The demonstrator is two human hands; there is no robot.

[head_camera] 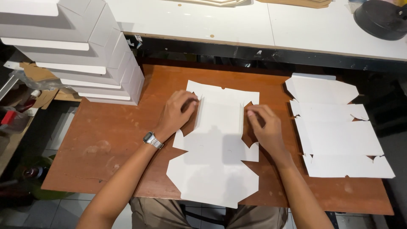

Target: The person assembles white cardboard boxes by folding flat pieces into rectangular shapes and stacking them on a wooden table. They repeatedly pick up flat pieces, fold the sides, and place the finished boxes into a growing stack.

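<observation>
**Q:** What's around the work area from where you're watching?

**A:** I've got a brown wooden table (106, 140) filling mid-frame. Upper left there's a stack of folded white boxes (85, 55). Right of centre sits a pile of flat white box blanks (339, 135), well apart from the hands. A black round object (381, 19) is cut off at the upper right corner, hard to tell what it is. Nothing blocks the hands.

**Q:** And the hands?

**A:** The flat white box blank (218, 148) lies dead centre. My left hand (178, 114) curls over its left side flap, fingers pressing the fold; there's a wristwatch (152, 140) on that wrist. My right hand (265, 129) mirrors it on the right flap, fingertips probably pinching the edge, though I can't quite see the thumb.
</observation>
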